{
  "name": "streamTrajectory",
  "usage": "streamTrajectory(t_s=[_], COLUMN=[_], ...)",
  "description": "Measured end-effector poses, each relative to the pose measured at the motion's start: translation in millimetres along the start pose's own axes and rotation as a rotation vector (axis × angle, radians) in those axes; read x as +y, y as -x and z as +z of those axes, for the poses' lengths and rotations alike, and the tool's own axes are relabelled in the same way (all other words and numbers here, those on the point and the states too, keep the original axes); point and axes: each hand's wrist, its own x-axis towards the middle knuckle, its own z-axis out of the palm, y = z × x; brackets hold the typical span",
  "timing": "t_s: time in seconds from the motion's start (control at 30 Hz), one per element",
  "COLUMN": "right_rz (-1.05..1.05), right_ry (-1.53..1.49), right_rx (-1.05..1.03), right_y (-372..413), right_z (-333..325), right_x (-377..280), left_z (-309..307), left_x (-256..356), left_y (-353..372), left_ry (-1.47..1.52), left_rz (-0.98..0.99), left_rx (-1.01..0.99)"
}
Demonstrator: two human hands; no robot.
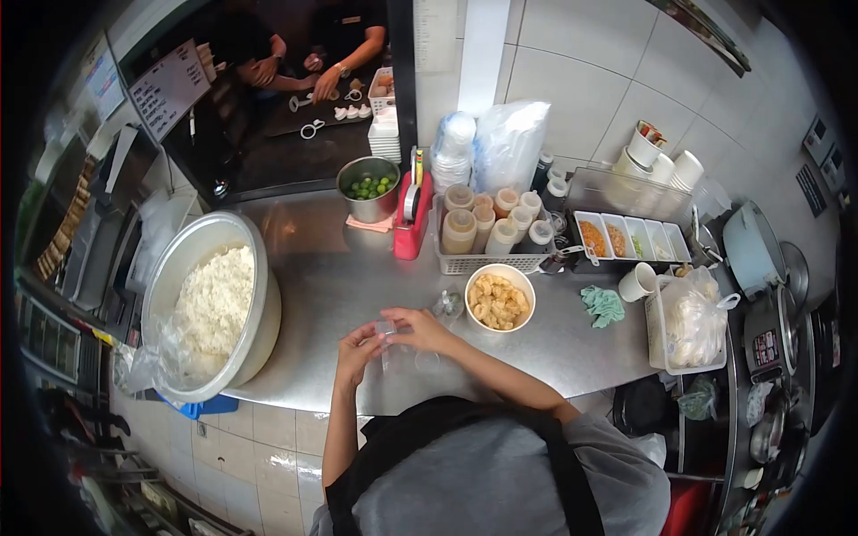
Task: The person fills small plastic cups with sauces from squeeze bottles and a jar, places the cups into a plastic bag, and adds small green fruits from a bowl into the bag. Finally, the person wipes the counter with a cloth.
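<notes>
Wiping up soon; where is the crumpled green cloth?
Head view, right side: the cloth lies on the steel counter between the round white bowl and white cup.

Worn on the head, close above the surface (304, 304), the one wide-angle, dark-cornered camera faced forward and down, its view reaching the tiled wall (576, 58) beyond

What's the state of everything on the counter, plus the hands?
Left hand: fingers closed on clear plastic piece
Right hand: fingers on same piece
Rice tub: uncovered, holding rice
Metal pot: uncovered, holding green fruit
Food bowl: uncovered, full
Squeeze bottles: upright, in basket
Condiment tray: lid raised
Green cloth: crumpled
Plastic bag: bulging, in basket
</notes>
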Motion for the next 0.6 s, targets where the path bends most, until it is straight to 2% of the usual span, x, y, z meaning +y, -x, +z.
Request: streamTrajectory(t_s=[0.07, 0.17, 0.27, 0.3, 0.37, 0.5, 0.6], right_rz=[0.155, 0.151, 0.128, 0.108, 0.071, 0.096, -0.070], right_ry=[-0.126, -0.021, -0.198, -0.109, 0.067, 0.436, 0.436], right_rx=[-0.148, -0.134, -0.009, 0.000, 0.021, -0.076, 0.103], right_y=[-10, -18, -17, -17, -14, -5, -30], right_z=[-5, -10, -6, -10, -19, -10, -39], right_x=[3, -6, -3, -8, -20, 10, -10], left_z=[0, 3, 6, 7, 3, -21, -31], left_x=[4, 10, 14, 14, 9, -21, -35], left_y=[-2, -6, -6, -7, -8, -24, -33], left_ry=[0.131, 0.250, 0.393, 0.453, 0.325, 0.203, 0.293], left_rz=[-0.031, -0.038, -0.047, -0.051, -0.052, -0.027, -0.090], left_rx=[-0.033, -0.061, -0.077, -0.084, 0.025, 0.121, 0.142])
